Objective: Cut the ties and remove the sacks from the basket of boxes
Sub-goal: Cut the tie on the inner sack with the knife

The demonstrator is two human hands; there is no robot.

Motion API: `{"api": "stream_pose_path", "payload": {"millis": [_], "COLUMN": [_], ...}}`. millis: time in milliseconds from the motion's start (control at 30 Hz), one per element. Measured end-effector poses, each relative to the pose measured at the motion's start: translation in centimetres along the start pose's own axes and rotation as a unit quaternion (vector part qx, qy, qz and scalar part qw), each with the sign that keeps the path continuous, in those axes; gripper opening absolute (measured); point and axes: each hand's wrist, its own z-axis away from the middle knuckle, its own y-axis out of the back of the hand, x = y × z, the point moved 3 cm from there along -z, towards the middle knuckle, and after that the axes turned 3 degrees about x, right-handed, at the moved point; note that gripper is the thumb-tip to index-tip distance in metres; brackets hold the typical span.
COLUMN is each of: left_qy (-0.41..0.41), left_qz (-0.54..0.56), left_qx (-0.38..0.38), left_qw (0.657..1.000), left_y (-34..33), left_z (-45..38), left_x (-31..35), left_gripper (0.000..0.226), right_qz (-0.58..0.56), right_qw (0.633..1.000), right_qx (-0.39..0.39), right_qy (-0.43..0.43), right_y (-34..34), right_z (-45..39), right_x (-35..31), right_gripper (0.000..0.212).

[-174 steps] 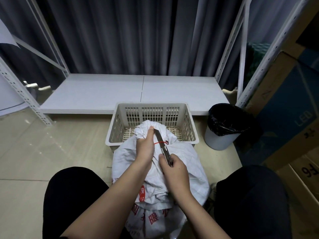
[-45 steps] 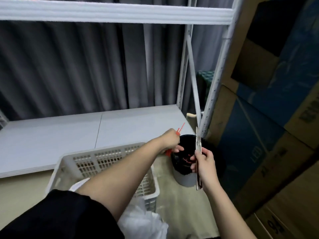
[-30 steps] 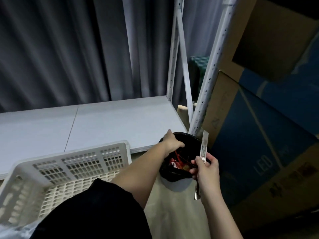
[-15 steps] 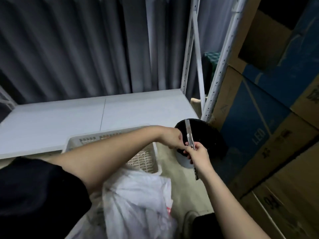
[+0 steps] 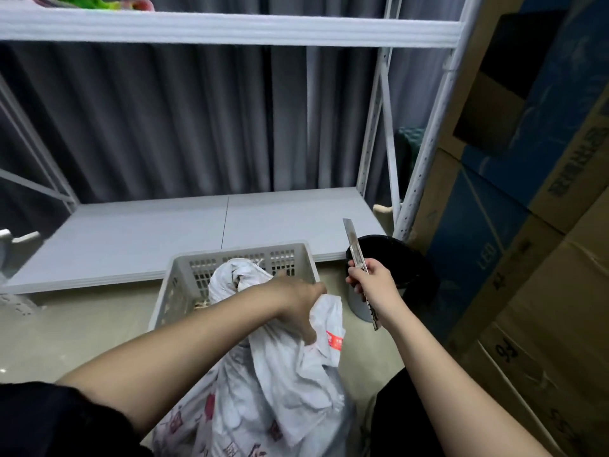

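Observation:
A white woven sack (image 5: 280, 384) with red print stands between my knees, its crumpled neck leaning into the pale slatted plastic basket (image 5: 178, 285) on the floor. My left hand (image 5: 300, 301) grips a fold of the sack's upper cloth. To the right, over the bin, my right hand (image 5: 369, 285) holds a metal utility knife (image 5: 354, 249) with its blade pointing up. No tie shows on the sack's neck, and the basket's contents are mostly hidden by the sack.
A black-lined waste bin (image 5: 402, 268) stands right of the basket. The low white shelf board (image 5: 197, 232) lies behind it under a grey curtain. Stacked cardboard boxes (image 5: 534, 258) wall off the right side. A white shelf post (image 5: 425, 159) rises by the bin.
My left hand has come back from the bin to the sack and taken hold of its cloth. The red tie is no longer in it. The right hand still holds the knife.

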Motion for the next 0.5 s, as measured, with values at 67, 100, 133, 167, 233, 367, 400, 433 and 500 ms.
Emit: {"api": "stream_pose_path", "payload": {"millis": [67,100,133,167,233,367,400,433,500], "left_qy": [0.016,0.031,0.050,0.073,0.125,0.113,0.076,0.036,-0.028], "left_qz": [0.040,0.097,0.166,0.238,0.348,0.441,0.475,0.505,0.517], "left_qx": [0.074,0.106,0.142,0.185,0.289,0.395,0.396,0.388,0.360], "left_qw": [0.996,0.989,0.975,0.951,0.883,0.798,0.782,0.770,0.776], "left_y": [0.5,1.0,1.6,2.3,4.0,5.8,5.9,6.0,6.2], "left_z": [0.6,0.9,1.3,1.7,2.4,2.8,2.9,3.0,3.2], "left_x": [-0.9,-1.6,-2.6,-3.6,-5.4,-7.3,-7.6,-8.0,-8.7], "left_gripper": [0.066,0.061,0.058,0.058,0.067,0.084,0.088,0.094,0.101], "right_qz": [-0.005,-0.008,-0.013,-0.018,-0.035,-0.087,-0.102,-0.104,-0.078], "right_qw": [1.000,0.999,0.997,0.995,0.994,0.990,0.988,0.986,0.987], "right_qx": [0.018,0.035,0.054,0.071,0.067,-0.062,-0.075,-0.080,-0.088], "right_qy": [0.022,0.036,0.050,0.060,0.078,0.090,0.093,0.099,0.106], "right_y": [-0.2,-0.1,0.1,0.3,0.4,-1.4,-1.8,-2.1,-2.6], "right_z": [0.5,0.8,0.8,1.0,1.3,1.3,1.4,1.4,1.5], "right_x": [-0.7,-1.1,-1.6,-2.3,-4.3,-8.9,-10.0,-11.0,-12.4], "right_gripper": [0.008,0.009,0.013,0.015,0.015,0.038,0.028,0.020,0.024]}}
